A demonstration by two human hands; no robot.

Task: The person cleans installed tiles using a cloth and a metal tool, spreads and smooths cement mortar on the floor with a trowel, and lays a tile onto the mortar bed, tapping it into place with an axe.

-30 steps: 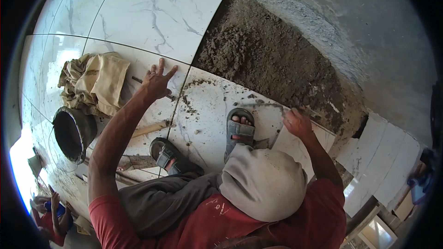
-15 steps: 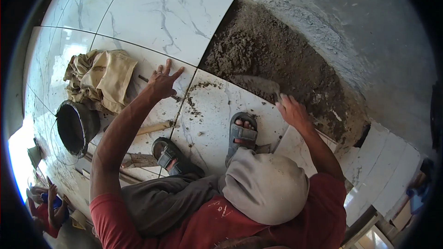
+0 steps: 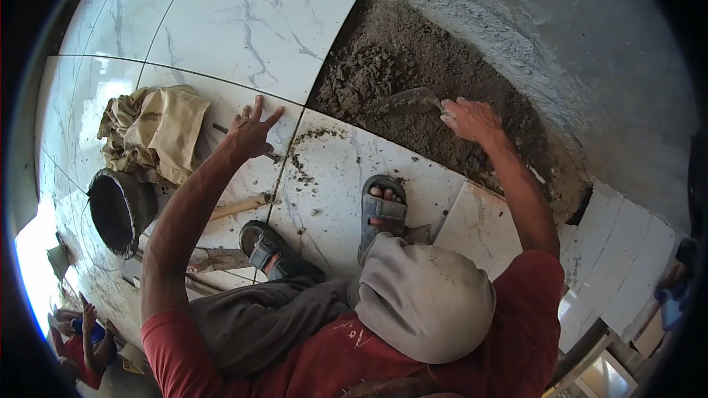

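My left hand [image 3: 252, 133] lies on a white marbled tile [image 3: 214, 81] with its fingers spread. A thin metal tool passes beneath it, mostly hidden. My right hand [image 3: 472, 119] is closed on the handle of a trowel [image 3: 404, 102], whose blade rests on the brown mortar bed [image 3: 435, 59]. Loose, lumpy mortar lies left of and above the blade. Crumbs of mortar dot the tile [image 3: 332, 191] between the hands and my sandalled feet.
A crumpled tan cloth [image 3: 158, 129] and a black bucket [image 3: 122, 212] stand at the left. A wooden handle [image 3: 240, 207] lies near my left sandal [image 3: 267, 249]. The rough wall [image 3: 590, 44] borders the mortar. Another person [image 3: 85, 346] sits at the lower left.
My right hand has moved up from the tile edge over the mortar, carrying the trowel with it. My left hand remains spread on the tile.
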